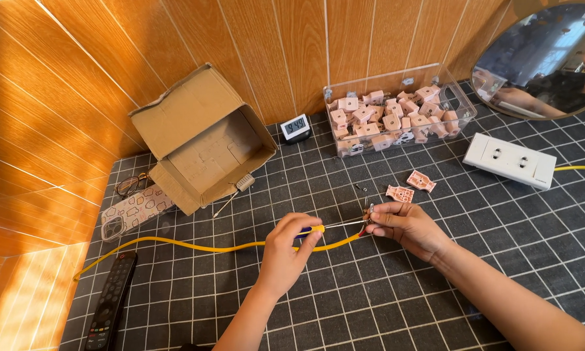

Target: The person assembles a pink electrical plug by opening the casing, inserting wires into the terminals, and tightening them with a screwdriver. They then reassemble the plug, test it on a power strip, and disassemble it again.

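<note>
- Left hand (286, 250) closes on our screwdriver (325, 228), its tip at the cable end.
- Right hand (403, 224) pinches the small plug part (368, 213) there.
- Yellow cable (195, 246) trails left across the surface (370, 299); limp and light, we judge, best held near its end.

on my grid-patterned mat (383, 305) an open cardboard box (204, 140) lies on its side against the wooden wall, with glasses (131, 184) and a patterned phone case (133, 211) just beside it. a black remote (112, 302) sits at the left edge. i see a small digital clock (296, 127), a white socket strip (510, 160) and an oval mirror (543, 58).
</note>
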